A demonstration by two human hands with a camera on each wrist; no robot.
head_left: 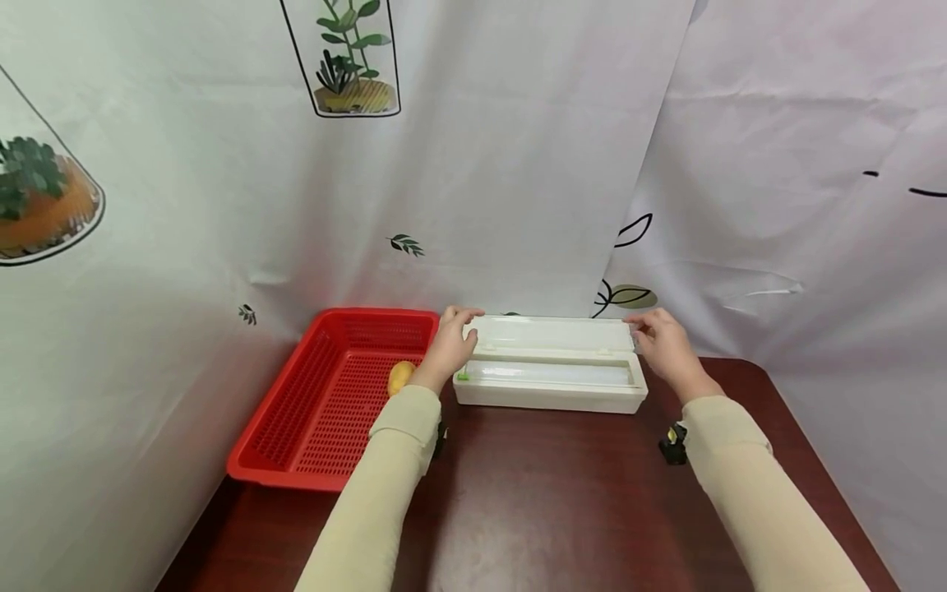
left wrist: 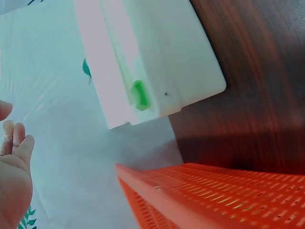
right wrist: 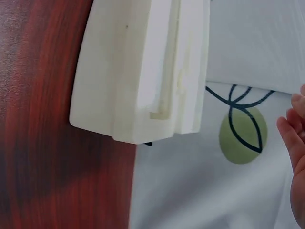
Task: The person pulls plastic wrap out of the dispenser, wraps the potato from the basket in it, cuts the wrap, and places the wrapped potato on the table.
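A long white cling film dispenser [head_left: 547,399] lies on the table with its lid [head_left: 558,333] raised at the back. Inside it is a pale roll [head_left: 547,374], and a small green slider [left wrist: 140,95] sits at its left end. My left hand [head_left: 453,344] is at the lid's left end, its thumb and fingers pinching clear cling film [left wrist: 35,102], which shows faint stretch lines in the left wrist view. At the lid's right end, my right hand [head_left: 662,344] pinches the film's other side; its fingers [right wrist: 291,128] are partly cut off in the right wrist view.
Left of the dispenser stands a red perforated basket [head_left: 277,477] with a yellow, rounded item [head_left: 401,376] inside, partly hidden by my left arm. A printed white curtain [head_left: 518,205] hangs behind the dark wooden table [head_left: 547,493].
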